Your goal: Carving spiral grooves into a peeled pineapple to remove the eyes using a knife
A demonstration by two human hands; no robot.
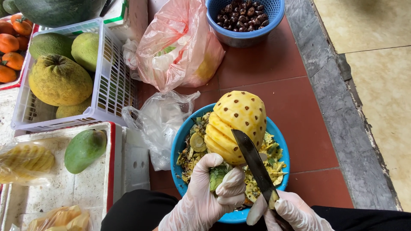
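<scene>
A peeled yellow pineapple with brown eyes is held over a blue bowl full of peel scraps. My left hand, in a clear glove, grips the pineapple's green crown stub at the bottom. My right hand, also gloved, holds a dark-bladed knife. The blade lies diagonally against the pineapple's lower right side, its tip touching the flesh.
A white basket holds large green-yellow fruits. A foam box holds a green mango and bagged pineapple. Plastic bags lie behind the bowl. A blue colander holds dark nuts. Oranges sit far left.
</scene>
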